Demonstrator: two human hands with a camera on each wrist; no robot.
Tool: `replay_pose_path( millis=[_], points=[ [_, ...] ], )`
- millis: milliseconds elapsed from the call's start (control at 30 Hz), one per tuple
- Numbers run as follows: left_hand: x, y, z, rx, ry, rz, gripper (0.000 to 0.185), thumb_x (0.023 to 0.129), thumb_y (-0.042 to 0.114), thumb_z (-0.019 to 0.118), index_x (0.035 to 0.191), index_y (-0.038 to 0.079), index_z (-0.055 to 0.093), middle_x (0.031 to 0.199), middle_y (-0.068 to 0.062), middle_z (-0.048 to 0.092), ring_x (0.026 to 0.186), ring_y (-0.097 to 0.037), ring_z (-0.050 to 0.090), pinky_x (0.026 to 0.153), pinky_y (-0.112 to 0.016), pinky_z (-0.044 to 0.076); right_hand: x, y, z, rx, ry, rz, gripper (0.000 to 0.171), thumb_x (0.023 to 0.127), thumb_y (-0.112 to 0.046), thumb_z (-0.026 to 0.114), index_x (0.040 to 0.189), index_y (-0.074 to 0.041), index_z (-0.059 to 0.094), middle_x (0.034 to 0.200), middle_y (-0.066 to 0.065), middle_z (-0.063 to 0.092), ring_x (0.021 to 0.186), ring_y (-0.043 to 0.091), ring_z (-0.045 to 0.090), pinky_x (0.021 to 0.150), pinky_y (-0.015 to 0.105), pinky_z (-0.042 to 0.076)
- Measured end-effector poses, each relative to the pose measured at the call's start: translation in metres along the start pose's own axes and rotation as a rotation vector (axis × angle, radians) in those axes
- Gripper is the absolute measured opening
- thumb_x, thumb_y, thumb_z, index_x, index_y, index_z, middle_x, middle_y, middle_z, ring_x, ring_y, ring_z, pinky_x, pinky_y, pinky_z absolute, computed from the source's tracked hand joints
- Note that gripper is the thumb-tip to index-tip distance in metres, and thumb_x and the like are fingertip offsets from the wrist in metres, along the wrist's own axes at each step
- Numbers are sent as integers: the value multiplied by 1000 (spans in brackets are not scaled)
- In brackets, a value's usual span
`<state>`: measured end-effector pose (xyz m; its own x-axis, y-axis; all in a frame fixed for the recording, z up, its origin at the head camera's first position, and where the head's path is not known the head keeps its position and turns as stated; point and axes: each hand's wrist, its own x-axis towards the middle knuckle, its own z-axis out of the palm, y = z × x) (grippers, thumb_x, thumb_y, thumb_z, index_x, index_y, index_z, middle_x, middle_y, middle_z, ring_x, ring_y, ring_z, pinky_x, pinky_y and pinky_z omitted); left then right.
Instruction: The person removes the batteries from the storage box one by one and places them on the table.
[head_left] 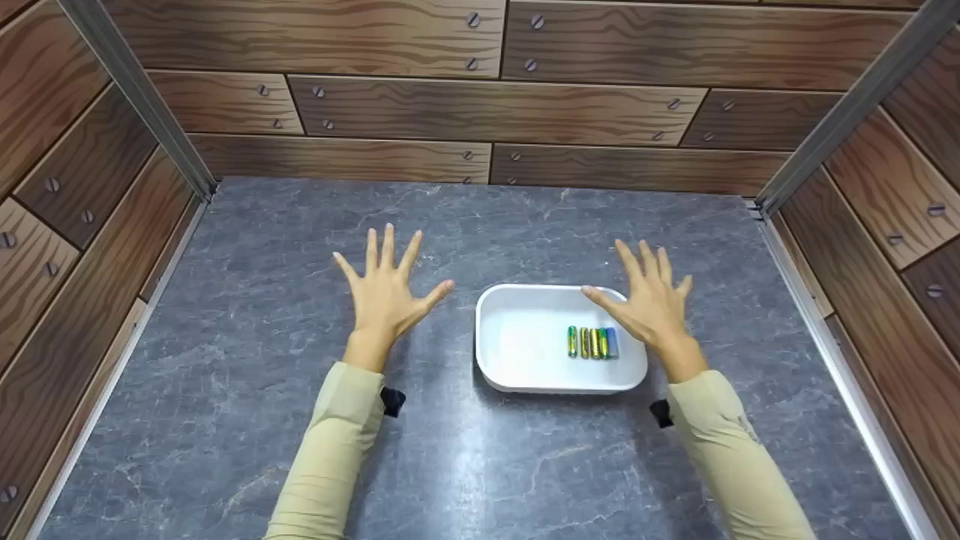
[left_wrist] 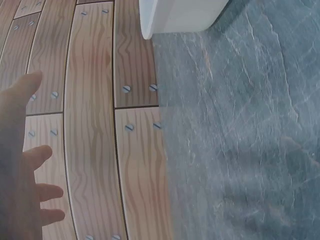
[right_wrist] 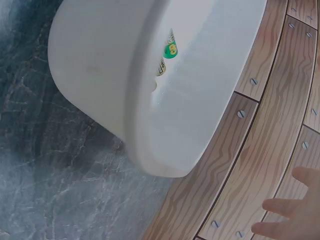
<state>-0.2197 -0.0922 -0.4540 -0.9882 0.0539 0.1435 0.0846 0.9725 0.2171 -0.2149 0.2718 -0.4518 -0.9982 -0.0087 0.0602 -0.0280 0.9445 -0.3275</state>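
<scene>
A white rectangular basin [head_left: 517, 379] with rounded corners stands on the grey marbled table. Several batteries [head_left: 584, 343], green and gold with a blue one at the right end, lie side by side in its right half. My left hand [head_left: 386, 300] is spread wide to the left of the basin, holding nothing. My right hand [head_left: 651, 304] hovers over the basin's right end with fingers spread, its thumb across the far rim in the head view. In the right wrist view the basin wall [right_wrist: 100, 65] hides most of the batteries [right_wrist: 170, 49].
The grey marbled tabletop [head_left: 247, 420] is bounded by wood-plank-patterned panels [head_left: 390, 109] at the back and both sides. Metal posts [head_left: 142, 97] rise at the two back corners. Each sleeve has a small black device [head_left: 392, 402] at the wrist.
</scene>
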Motion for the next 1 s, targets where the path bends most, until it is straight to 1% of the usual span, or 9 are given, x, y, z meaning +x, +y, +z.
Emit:
replay_pose_path(
  millis=[167,267,400,500,600,667,733,900,1000],
  points=[
    [-5,1,3,-27,14,22,84,83,78,41,153,38,18,163,-9,18,153,-31,11,112,-74,3,-5,8,3,85,4,-32,86,86,-66,53,153,-21,24,159,21,22,146,47,17,109,75,13],
    [-9,1,5,-63,34,43,79,86,73,44,152,34,25,159,-10,28,150,-32,22,114,-71,9,-7,13,4,131,7,-41,81,89,-60,54,152,-17,28,156,22,28,143,46,26,110,71,19],
    [-15,1,7,-116,60,74,70,89,64,49,148,29,37,151,-12,43,141,-33,39,115,-66,19,-11,17,7,197,17,-52,75,91,-52,56,149,-11,34,152,23,35,139,45,33,110,66,25],
    [-19,0,9,-151,87,100,60,92,55,52,143,25,46,143,-12,53,133,-33,50,114,-63,26,-13,21,11,266,39,-79,67,91,-41,61,144,-6,41,147,24,41,137,44,37,111,62,28],
    [-23,0,11,-177,139,140,47,93,43,58,134,20,57,132,-12,62,123,-33,59,110,-60,34,-15,26,15,334,46,-108,57,90,-31,65,137,-3,50,142,26,46,134,45,40,112,60,29],
    [-25,-1,12,-190,167,165,41,92,37,60,127,16,62,125,-12,66,117,-33,62,106,-56,41,-16,30,18,366,39,-114,52,89,-27,67,133,-2,54,140,27,47,133,46,41,112,61,29],
    [-27,-1,13,-196,181,183,36,91,33,62,122,14,66,120,-13,69,113,-32,65,101,-52,47,-18,34,21,386,24,-108,49,89,-25,68,131,-3,57,140,27,46,133,47,41,109,62,32],
    [-30,1,16,-227,151,174,33,91,31,63,119,14,68,118,-11,70,108,-33,67,95,-48,52,-24,42,28,449,13,-75,42,90,-21,67,127,-3,60,141,27,45,131,47,43,98,62,42],
    [-31,2,18,-249,148,170,32,92,31,62,119,15,68,116,-11,70,103,-33,68,89,-47,54,-27,47,32,521,17,-45,40,90,-18,66,126,-1,60,141,26,46,131,43,45,97,60,44]
  ],
)
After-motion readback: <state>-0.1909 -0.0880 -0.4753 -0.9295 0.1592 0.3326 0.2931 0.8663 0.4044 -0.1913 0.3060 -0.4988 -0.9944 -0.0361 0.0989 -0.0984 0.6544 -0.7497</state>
